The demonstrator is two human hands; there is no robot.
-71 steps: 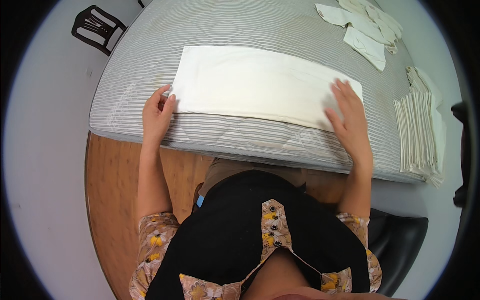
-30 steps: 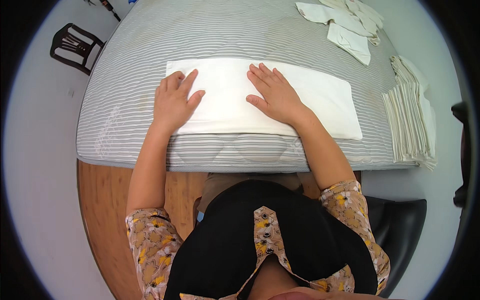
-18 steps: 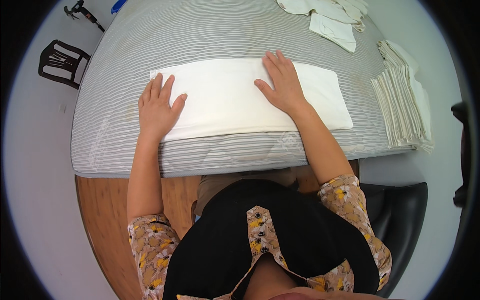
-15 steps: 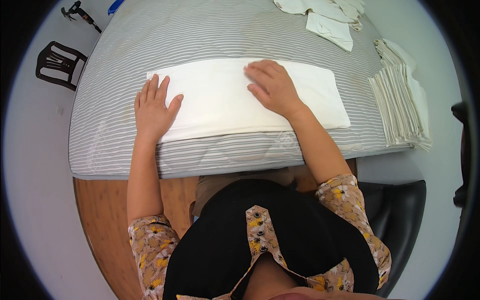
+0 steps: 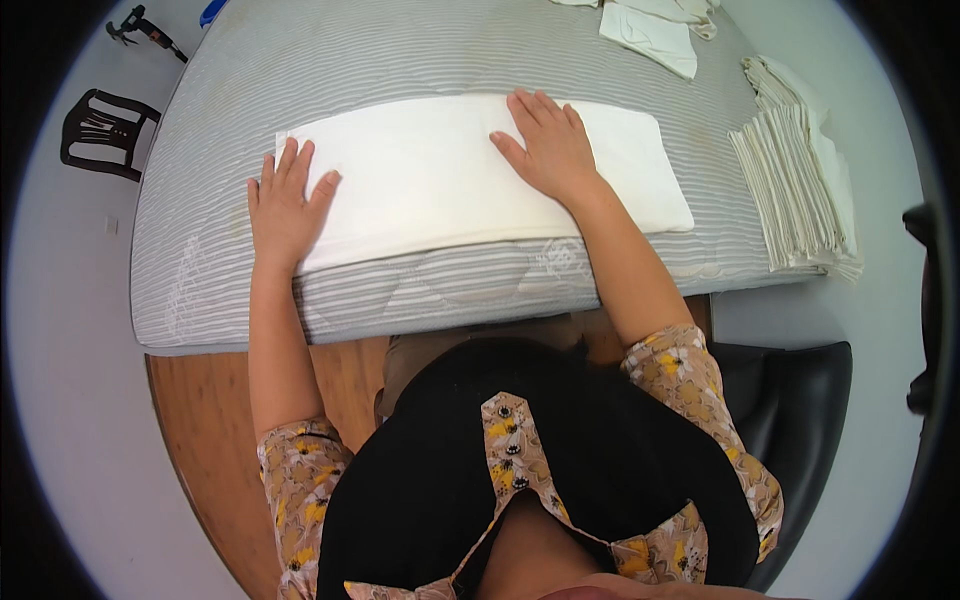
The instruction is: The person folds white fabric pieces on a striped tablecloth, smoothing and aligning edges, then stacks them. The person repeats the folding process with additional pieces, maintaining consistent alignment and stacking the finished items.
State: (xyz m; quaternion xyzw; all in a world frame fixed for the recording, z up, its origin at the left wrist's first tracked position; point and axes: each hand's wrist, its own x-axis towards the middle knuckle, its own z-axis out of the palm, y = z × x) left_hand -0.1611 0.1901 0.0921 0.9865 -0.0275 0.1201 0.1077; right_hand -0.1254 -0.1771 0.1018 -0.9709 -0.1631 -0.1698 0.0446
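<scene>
A long, folded white cloth (image 5: 430,185) lies flat on a striped mattress (image 5: 400,290), close to its near edge. My left hand (image 5: 285,205) rests on the cloth's left end, fingers stretched forward and thumb apart. On the right half of the cloth lies my right hand (image 5: 550,145), palm down, its fingertips at the far edge and its thumb spread toward the left. Neither hand grips the fabric. The cloth looks smooth, with straight folded edges.
A stack of folded white cloths (image 5: 795,180) stands at the mattress's right edge. Loose white cloths (image 5: 650,35) lie at the far right. Beyond the left edge are a dark chair (image 5: 105,130) and a black tool-like object (image 5: 145,32). A black padded seat (image 5: 790,420) is at my right.
My right hand has slid forward to the cloth's far edge, its fingers spreading. My left hand stays on the left end. The whole view has shifted slightly.
</scene>
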